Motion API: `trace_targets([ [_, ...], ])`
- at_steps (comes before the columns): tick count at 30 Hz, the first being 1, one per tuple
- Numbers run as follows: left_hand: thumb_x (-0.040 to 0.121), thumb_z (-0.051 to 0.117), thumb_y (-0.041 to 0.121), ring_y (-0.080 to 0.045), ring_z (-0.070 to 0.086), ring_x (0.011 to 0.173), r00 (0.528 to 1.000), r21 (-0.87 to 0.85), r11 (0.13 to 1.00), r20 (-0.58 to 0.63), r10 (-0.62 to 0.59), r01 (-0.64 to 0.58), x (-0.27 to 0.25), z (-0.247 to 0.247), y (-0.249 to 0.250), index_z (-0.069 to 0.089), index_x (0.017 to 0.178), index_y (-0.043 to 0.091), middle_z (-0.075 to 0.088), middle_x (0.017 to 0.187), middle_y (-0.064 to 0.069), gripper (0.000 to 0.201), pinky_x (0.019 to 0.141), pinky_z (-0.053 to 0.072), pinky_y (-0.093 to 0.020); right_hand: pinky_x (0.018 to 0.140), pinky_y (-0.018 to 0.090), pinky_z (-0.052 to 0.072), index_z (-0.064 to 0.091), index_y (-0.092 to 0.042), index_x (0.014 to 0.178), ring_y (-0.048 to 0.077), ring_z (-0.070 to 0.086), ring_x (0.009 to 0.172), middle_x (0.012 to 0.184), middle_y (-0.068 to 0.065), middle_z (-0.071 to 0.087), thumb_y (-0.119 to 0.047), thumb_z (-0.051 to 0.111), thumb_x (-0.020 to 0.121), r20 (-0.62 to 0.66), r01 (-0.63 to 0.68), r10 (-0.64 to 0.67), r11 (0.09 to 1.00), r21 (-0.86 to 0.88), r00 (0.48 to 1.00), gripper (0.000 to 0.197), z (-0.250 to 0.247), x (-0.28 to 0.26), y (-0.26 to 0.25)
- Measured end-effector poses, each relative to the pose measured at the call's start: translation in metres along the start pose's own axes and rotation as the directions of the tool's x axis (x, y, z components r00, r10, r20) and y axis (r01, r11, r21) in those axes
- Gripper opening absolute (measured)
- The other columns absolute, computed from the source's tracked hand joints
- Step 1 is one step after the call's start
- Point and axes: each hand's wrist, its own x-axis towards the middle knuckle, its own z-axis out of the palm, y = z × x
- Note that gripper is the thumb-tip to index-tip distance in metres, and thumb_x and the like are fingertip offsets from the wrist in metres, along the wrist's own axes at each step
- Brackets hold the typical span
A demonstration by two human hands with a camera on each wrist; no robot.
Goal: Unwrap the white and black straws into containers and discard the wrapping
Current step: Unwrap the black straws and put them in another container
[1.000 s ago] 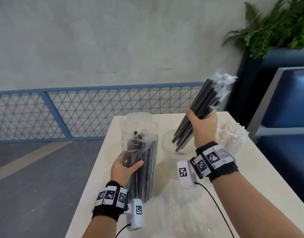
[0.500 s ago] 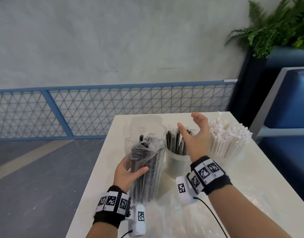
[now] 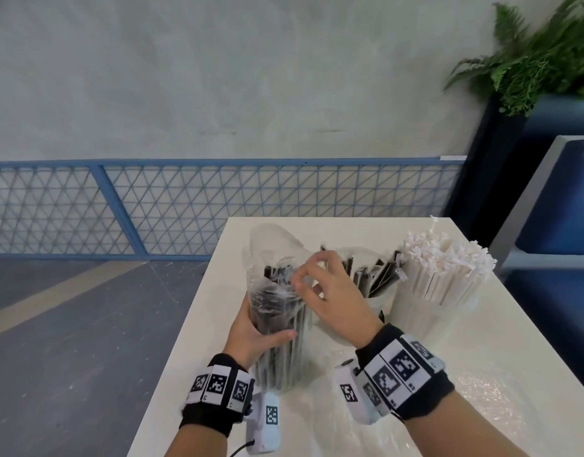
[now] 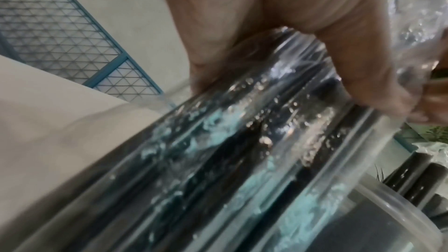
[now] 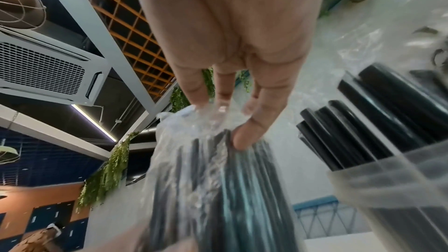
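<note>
Plastic, thin and clear, is what worries me most at this moment. The bag [image 3: 279, 311] of black straws [image 3: 274, 311] stands upright on the white table [image 3: 501, 357], and my left hand [image 3: 251, 328] holds it around the middle, fingers and thumb curled round the film. My right hand [image 3: 330, 291] is at the open top of the bag, fingers bent down among the straw ends; in the right wrist view the fingertips [image 5: 242, 141] press on crumpled film and straw tips. I judge they are pinching a few straws, but the blur does not let me be sure.

If I pull up too fast, I think the film can catch on the straws and the whole bag can lift or tip, because it stands only on its narrow base. Loose straws can then slide out on the table. Also my right wrist passes just beside the clear container [image 3: 376, 291] where black straws already lean, so a wide move can knock it over.

That container stands just right of the bag, between it and the white straws [image 3: 442, 275] in their own container at the far right. More clear wrapping [image 3: 482, 390] lies flat on the table near my right forearm, not yet discarded.
</note>
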Motion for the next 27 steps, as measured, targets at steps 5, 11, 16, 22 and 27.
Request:
trace_targets([
  [5, 0.058, 0.083, -0.004, -0.019, 0.064, 0.105, 0.994, 0.04, 0.999, -0.11, 0.004, 0.001, 0.002, -0.002, -0.007, 0.049, 0.121, 0.006, 0.066, 0.111, -0.008, 0.071, 0.083, 0.053, -0.021, 0.068, 0.036, 0.048, 0.051, -0.015, 0.084, 0.019, 0.055, 0.069, 0.082, 0.001, 0.059, -0.02, 0.048, 0.093, 0.108, 0.16, -0.143, 0.972, -0.172, 0.984, 0.01, -0.012, 0.007, -0.006],
  [11, 0.063, 0.081, -0.001, 0.002, 0.065, 0.091, 0.991, 0.086, 0.996, -0.131, 0.03, -0.019, 0.002, 0.006, -0.005, 0.052, 0.108, 0.026, 0.066, 0.103, 0.004, 0.059, 0.075, 0.05, -0.012, 0.072, 0.036, 0.05, 0.058, -0.007, 0.085, 0.023, 0.056, 0.072, 0.082, 0.005, 0.055, -0.018, 0.062, 0.085, -0.046, -0.061, 0.049, 0.952, -0.301, 0.998, 0.012, -0.012, 0.009, -0.006],
  [16, 0.056, 0.081, 0.01, -0.001, 0.065, 0.094, 0.996, 0.022, 0.999, -0.08, 0.042, -0.04, 0.0, 0.005, -0.004, 0.054, 0.105, 0.029, 0.069, 0.098, 0.01, 0.059, 0.078, 0.05, -0.014, 0.078, 0.014, 0.037, 0.047, -0.014, 0.119, 0.016, 0.053, 0.071, 0.113, 0.005, 0.036, -0.013, 0.069, 0.078, -0.047, -0.192, 0.187, 0.961, -0.197, 0.981, 0.047, -0.011, 0.007, -0.003],
  [22, 0.043, 0.086, 0.021, -0.009, 0.062, 0.107, 1.0, -0.078, 0.997, -0.024, 0.006, -0.007, 0.001, 0.004, 0.0, 0.046, 0.116, 0.03, 0.063, 0.115, 0.005, 0.083, 0.088, 0.051, -0.023, 0.063, 0.003, 0.04, 0.049, -0.016, 0.127, 0.005, 0.051, 0.065, 0.106, -0.001, 0.055, -0.005, 0.065, 0.08, -0.031, -0.245, 0.25, 0.964, 0.103, 0.968, 0.052, -0.007, 0.01, 0.004],
  [27, 0.045, 0.086, 0.022, -0.016, 0.059, 0.113, 0.997, -0.047, 0.999, -0.07, -0.017, 0.014, 0.004, 0.001, -0.002, 0.045, 0.116, 0.034, 0.06, 0.121, 0.0, 0.083, 0.095, 0.048, -0.035, 0.084, 0.007, 0.033, 0.058, -0.014, 0.123, 0.02, 0.058, 0.105, 0.102, -0.007, 0.056, 0.002, 0.051, 0.085, -0.013, -0.193, 0.192, 0.98, -0.042, 0.981, 0.042, -0.002, 0.01, 0.005],
])
